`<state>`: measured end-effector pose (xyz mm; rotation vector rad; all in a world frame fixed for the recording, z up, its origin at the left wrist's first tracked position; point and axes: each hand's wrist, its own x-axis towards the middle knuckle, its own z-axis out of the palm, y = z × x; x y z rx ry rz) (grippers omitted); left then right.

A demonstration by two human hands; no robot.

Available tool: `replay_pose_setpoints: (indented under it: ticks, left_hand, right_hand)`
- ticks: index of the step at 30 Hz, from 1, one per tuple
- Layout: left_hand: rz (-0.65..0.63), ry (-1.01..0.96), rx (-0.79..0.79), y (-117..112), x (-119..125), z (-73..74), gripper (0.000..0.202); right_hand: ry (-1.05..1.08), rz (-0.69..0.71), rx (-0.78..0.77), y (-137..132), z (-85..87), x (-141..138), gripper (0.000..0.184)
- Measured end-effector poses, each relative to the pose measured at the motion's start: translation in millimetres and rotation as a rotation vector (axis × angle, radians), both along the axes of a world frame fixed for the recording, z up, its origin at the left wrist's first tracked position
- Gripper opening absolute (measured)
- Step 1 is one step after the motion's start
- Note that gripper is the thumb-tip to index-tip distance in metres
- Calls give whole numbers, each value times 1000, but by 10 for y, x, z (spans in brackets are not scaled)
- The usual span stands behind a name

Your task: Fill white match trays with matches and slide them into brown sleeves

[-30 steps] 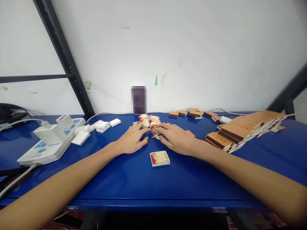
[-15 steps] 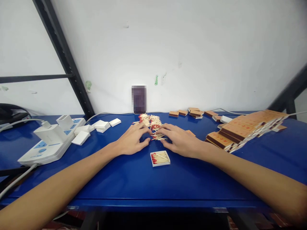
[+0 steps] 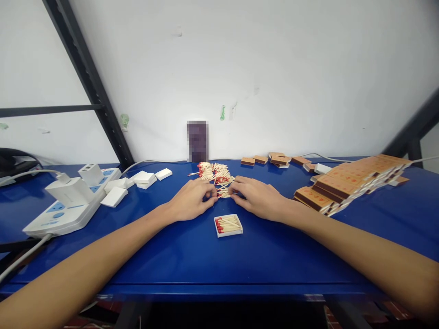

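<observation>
A loose pile of red-headed matches [image 3: 222, 173] lies on the blue table. At its near end, my left hand [image 3: 194, 198] is closed, thumb and curled fingers pinching at the red-headed side of a small bunch of matches [image 3: 224, 192]. My right hand [image 3: 255, 198] is closed at the bunch's opposite side, its thumb and fingertips against the pale stick ends. The fingertips partly hide the match ends. In front of both hands sits a white matchbox tray [image 3: 229, 234] holding a layer of matches, heads to the left, with one match lying slantwise on top.
On the right stand stacked orange-brown matchboxes [image 3: 346, 178], with several loose boxes [image 3: 279, 160] by the wall. White box trays [image 3: 144, 178] lie on the left beside a power strip [image 3: 75, 219] with chargers. A blurred dark phone-like slab [image 3: 198, 141] leans on the wall.
My fingers have closed in from both sides around the small bunch of matches, and its sticks lie more level between my hands. The filled tray has stayed in place.
</observation>
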<state>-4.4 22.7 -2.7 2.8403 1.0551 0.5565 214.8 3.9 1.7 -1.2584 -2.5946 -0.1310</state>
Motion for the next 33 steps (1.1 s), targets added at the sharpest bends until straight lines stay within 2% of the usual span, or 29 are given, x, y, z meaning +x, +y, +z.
replay_pose_setpoints:
  ticks: [4,11,19,22,25,33]
  left_hand:
    - [4,-5,-20,-38,-52,42,13]
    - [-77,-15,-112,-94,-104,113,9]
    - [-49,-60,-156,-109,-34,69,21]
    - [5,-107,-183,-90,-42,48,27]
    - [51,-130,-170,-73,-57,43,26]
    - [44,-84,-71,-53,-64,54,21]
  right_hand:
    - [1,15,17,49,-20,9,16]
    - [-36,57,41,111,-12,23,16]
    - [-86,73,88,79,-9,4,16]
    - [-73,76,94,81,-28,3,18]
    - [-57,106,85,95,-42,-1,19]
    - [-78,106,113,84,-3,-17,18]
